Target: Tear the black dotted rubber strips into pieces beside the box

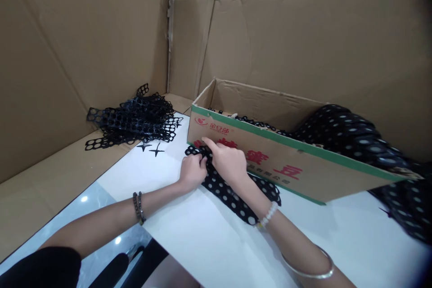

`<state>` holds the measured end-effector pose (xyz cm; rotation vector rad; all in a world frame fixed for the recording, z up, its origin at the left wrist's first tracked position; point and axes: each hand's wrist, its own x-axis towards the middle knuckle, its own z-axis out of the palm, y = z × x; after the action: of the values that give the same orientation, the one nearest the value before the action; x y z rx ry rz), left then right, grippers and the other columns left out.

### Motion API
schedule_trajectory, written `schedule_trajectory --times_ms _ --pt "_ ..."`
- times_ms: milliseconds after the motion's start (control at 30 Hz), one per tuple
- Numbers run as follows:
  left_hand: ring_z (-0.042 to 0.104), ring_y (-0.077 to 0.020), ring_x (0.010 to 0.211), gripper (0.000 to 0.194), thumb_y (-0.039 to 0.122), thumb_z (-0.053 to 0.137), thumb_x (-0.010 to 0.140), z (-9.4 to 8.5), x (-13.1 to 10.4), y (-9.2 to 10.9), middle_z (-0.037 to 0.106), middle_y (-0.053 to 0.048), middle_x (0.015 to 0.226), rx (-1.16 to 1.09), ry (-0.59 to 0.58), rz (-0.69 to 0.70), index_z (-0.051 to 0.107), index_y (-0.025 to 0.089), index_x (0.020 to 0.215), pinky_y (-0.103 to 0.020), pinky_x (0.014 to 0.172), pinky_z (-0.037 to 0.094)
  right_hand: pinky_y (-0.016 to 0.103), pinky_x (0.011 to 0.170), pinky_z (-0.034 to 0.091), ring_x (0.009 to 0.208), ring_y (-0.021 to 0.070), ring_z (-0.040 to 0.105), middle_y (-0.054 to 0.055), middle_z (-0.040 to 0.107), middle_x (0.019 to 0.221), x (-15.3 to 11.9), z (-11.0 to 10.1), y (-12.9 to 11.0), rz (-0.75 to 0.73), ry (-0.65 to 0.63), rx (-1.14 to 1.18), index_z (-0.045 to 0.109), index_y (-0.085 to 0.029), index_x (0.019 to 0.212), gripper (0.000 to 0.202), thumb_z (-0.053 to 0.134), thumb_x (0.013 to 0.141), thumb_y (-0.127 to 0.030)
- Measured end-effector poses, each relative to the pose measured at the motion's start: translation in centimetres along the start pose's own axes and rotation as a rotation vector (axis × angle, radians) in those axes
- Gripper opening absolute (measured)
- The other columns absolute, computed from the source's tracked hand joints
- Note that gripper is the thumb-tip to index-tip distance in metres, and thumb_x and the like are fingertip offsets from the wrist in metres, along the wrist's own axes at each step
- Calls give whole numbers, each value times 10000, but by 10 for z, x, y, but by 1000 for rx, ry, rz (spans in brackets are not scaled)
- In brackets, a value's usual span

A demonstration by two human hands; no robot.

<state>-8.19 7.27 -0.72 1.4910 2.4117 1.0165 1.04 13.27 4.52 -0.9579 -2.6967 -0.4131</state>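
Note:
A black strip with rows of pale round dots [222, 191] lies across the white tabletop, in front of a long cardboard box. My left hand [193, 172] is closed on the far end of this strip, fingers curled in. Right beside it, my right hand [230, 162] bends its fingers down onto the same strip, with the index finger stretched out toward the box. What its curled fingers pinch is partly hidden. Behind both hands stands the open cardboard box [297, 173], with a green rim and red lettering; black dotted material [344, 130] fills it.
A heap of black perforated strips [135, 119] lies at the left, with small black star-shaped scraps [156, 150] nearby. More black dotted sheet [405, 209] hangs over the box's right end. Tall cardboard walls [297, 40] enclose the back and left of the white table [202, 243].

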Motion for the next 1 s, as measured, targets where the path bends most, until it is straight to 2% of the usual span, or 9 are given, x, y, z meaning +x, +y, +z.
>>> schedule_trajectory --times_ms 167,267,367,467,567,667,767,867,1000 --pt "532 -149 578 344 352 343 821 0 1 0 593 -33 609 -64 -8 -26 553 157 631 -233 506 311 228 484 309 614 168 596 3 653 774 -2 -21 17 92 158 85 423 -328 1174 333 307 863 -292" --pt "554 -135 597 399 439 330 813 -10 1 -5 629 -23 657 -117 -51 -16 574 155 678 -210 508 335 235 500 323 639 170 602 -15 658 787 -21 -33 37 150 202 181 492 -299 1088 299 292 871 -342" --pt "568 -134 575 469 521 325 784 -34 4 -16 657 -16 658 -137 -138 11 602 160 668 -204 513 355 238 519 345 658 166 604 -30 656 824 -55 -34 62 171 119 234 529 -288 1022 280 306 863 -349" --pt "562 -170 550 482 547 376 742 -62 9 -28 645 -36 586 -79 -188 33 609 161 573 -234 516 345 246 530 370 676 169 605 -28 653 857 -93 -23 85 263 -5 278 541 -280 1002 292 308 855 -375" --pt "568 -210 701 377 507 461 705 -75 15 -35 659 -57 734 -19 -158 92 635 173 708 -256 602 357 254 537 396 709 183 604 -11 657 853 -120 -7 103 385 -98 350 550 -262 1015 334 355 821 -450" --pt "548 -224 807 355 475 552 646 -68 19 -38 638 -57 847 -7 -173 160 615 192 849 -269 671 360 273 591 422 798 208 597 9 656 887 -130 7 111 421 -154 414 531 -237 1084 402 409 785 -477" --pt "540 -223 791 464 452 659 533 -53 24 -43 605 -59 847 -26 -202 162 579 176 897 -271 656 375 284 651 428 846 213 587 14 641 953 -130 15 112 400 -175 467 511 -229 1108 406 438 776 -451" --pt "544 -177 656 464 427 686 501 -43 32 -50 580 -21 720 -65 -255 157 555 156 854 -244 568 387 277 619 425 782 202 597 8 643 944 -129 17 110 409 -154 467 539 -244 1019 318 446 775 -426" --pt "490 -119 501 360 375 673 535 -43 40 -53 503 47 543 -110 -324 182 539 150 781 -203 468 353 263 619 419 786 190 596 3 645 923 -131 15 108 366 -111 457 561 -251 917 229 422 795 -386"
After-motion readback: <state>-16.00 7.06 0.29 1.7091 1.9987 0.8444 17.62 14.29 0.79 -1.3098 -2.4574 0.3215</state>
